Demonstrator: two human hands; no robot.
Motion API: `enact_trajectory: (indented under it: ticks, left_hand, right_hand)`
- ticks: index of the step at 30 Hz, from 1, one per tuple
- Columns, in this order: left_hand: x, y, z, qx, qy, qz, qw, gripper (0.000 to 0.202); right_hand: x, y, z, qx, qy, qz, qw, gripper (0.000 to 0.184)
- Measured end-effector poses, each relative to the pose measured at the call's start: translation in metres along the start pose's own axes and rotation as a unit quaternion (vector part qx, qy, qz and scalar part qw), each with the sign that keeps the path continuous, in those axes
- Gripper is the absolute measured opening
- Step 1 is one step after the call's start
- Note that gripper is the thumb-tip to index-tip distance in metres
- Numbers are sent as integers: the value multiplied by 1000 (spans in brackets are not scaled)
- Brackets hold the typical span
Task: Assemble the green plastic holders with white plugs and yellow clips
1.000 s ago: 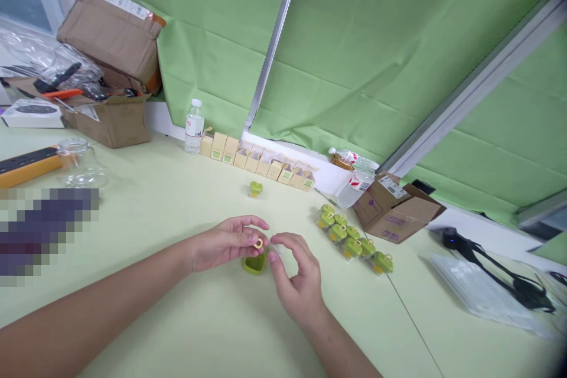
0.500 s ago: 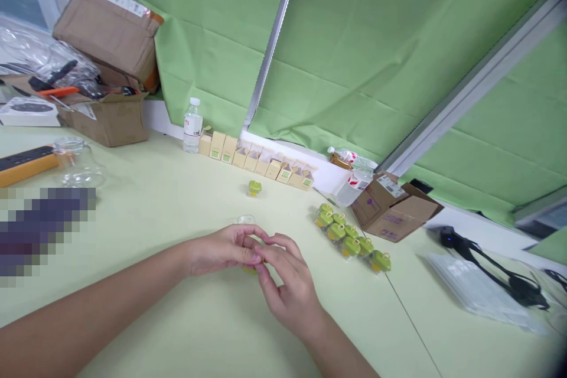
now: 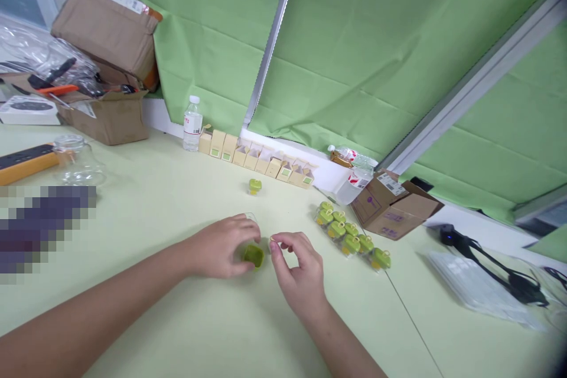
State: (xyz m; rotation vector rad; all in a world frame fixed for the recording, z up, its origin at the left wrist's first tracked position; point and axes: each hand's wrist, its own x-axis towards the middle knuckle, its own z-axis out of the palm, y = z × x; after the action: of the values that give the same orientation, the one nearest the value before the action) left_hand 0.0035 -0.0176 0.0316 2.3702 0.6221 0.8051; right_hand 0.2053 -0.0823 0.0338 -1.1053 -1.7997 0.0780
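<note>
My left hand is curled around a small hollow green lid, with the thumb along its near side. The lid's open inside faces up toward me. To the right, my right hand pinches a tiny pale-yellow ring-like piece between thumb and forefinger; its full shape is hard to make out. Partly hidden behind my left hand is a clear plastic cup on the table. Farther back stands one small clear container with a green lid.
Several green-lidded containers with ring handles are grouped at right. A row of small cardboard boxes lines the back, beside a water bottle. Cartons, a glass jar and a power strip stand around the sides.
My hands, together before, have come apart. My right hand has drawn slightly right with the tiny ring-like piece, and the green lid by my left hand is now in plain view.
</note>
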Motion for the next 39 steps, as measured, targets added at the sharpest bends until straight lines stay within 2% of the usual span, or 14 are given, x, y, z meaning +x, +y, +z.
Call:
enact_trajectory:
  ticks: [2, 6, 9, 13, 15, 21, 28, 34, 39]
  left_hand:
    - [-2, 0, 4, 24, -17, 21, 999, 28]
    - [-3, -2, 9, 25, -20, 21, 999, 20]
    - [-1, 1, 8, 47, -16, 26, 998, 23]
    - [1, 6, 5, 52, 9, 19, 998, 43]
    - [1, 8, 5, 38, 5, 9, 999, 47]
    - [1, 12, 6, 9, 0, 10, 1000, 39]
    - [1, 15, 9, -31, 12, 10, 999, 44]
    - [1, 10, 18, -76, 16, -6, 997, 40]
    - [2, 9, 21, -86, 22, -20, 996, 39]
  right_hand:
    - [-1, -1, 1, 11, 0, 13, 1000, 10]
    - [-2, -3, 2, 42, 1, 37, 998, 6]
    - [-1, -2, 2, 43, -1, 43, 998, 7]
    - [0, 1, 1, 33, -21, 8, 999, 19]
    - [-1, 1, 1, 38, -29, -10, 999, 24]
    - [0, 2, 1, -14, -58, -54, 997, 25]
    - [0, 5, 0, -85, -115, -86, 986, 23]
    - [-2, 8, 0, -111, -121, -97, 982, 21]
    - [-3, 11, 2, -92, -118, -93, 984, 18]
